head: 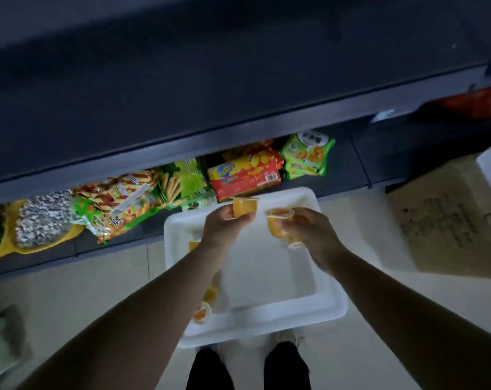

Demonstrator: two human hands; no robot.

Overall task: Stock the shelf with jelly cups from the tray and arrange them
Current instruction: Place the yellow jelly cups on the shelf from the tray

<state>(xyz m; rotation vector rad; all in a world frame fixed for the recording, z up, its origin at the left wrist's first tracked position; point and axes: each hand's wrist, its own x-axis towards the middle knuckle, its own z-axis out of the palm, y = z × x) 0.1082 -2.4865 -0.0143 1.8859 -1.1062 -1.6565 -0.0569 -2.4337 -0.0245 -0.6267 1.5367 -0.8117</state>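
We hold our hands above the white tray (pixel 331 308) on the floor, left hand (pixel 224 225) gripping one jelly cup (pixel 244 206), right hand (pixel 306 229) clutching two more (pixel 278 223), ready for the dark shelf (pixel 182 88).

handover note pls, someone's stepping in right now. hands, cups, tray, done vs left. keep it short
Left hand: holds one orange jelly cup above the tray.
Right hand: holds another jelly cup; a second cup may sit under its fingers, unclear.
White tray: on the floor by the person's feet, a few cups left along its left edge.
Shelf: lower level holds snack packs; no jelly cups seen on it.
Left to do: place the held cups, fetch the rest, arrange.
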